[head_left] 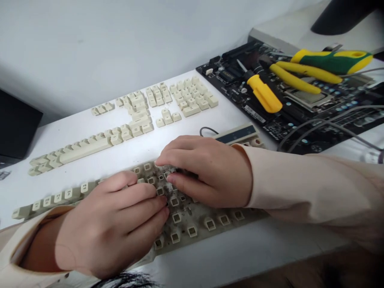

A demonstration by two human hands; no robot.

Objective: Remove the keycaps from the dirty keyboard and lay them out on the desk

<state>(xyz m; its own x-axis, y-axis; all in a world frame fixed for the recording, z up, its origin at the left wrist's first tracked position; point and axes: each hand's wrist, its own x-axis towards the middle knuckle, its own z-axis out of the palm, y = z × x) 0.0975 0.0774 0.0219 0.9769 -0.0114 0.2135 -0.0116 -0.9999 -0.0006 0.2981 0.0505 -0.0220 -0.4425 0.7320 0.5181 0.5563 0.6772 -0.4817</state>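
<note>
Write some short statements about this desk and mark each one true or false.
The left hand and the right hand rest on the keyboard base. True.
The loose keycaps lie in a bowl. False: they lie in rows on the table.
A yellow-handled screwdriver lies on the motherboard. True.
The keyboard base looks clean. False: dark dirt shows around its sockets.
The pliers lie beside the left hand. False: they lie on the motherboard.

The left hand (114,224) and right hand (207,170) hide the middle of the keyboard frame (192,224). What the right fingertips press is hidden too, perhaps something dark. The motherboard (270,116) runs off the right edge, its print too small to read. The left edge cuts a dark panel (15,124).
</note>
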